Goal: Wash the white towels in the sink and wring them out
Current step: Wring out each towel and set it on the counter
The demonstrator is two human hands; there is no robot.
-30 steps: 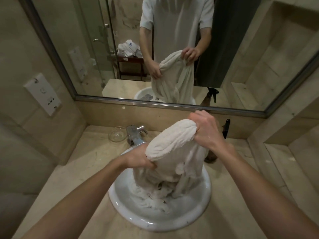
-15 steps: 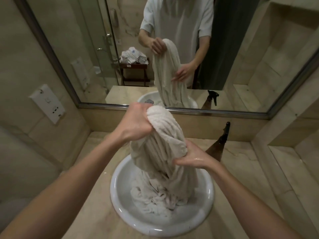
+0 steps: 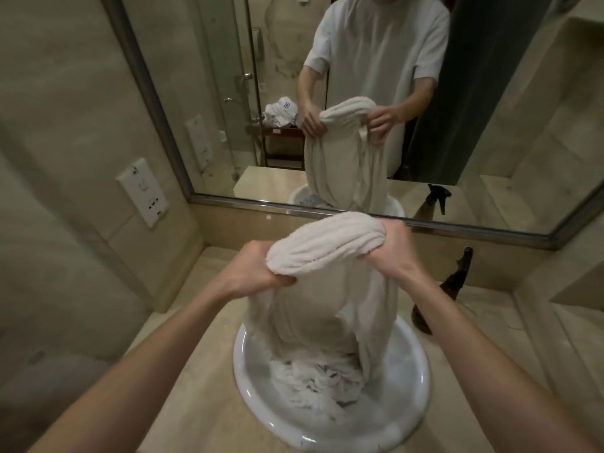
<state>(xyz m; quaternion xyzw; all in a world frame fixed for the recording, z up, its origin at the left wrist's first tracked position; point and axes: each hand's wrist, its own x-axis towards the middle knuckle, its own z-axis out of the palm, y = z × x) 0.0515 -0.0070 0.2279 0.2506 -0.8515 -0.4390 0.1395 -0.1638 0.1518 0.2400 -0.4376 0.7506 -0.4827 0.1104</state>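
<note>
Over the white basin [image 3: 330,429] at six o'clock, the left hand [image 3: 258,273] and right hand [image 3: 397,241] are each clamping an end of a bunched white towel [image 3: 327,246], likely limp, water-heavy and best gripped near its ends.

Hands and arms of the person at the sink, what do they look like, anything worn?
Both forearms are bare, with no gloves, watch or rings visible on the left hand or right hand. The mirror reflection shows a white short-sleeved shirt.
</note>
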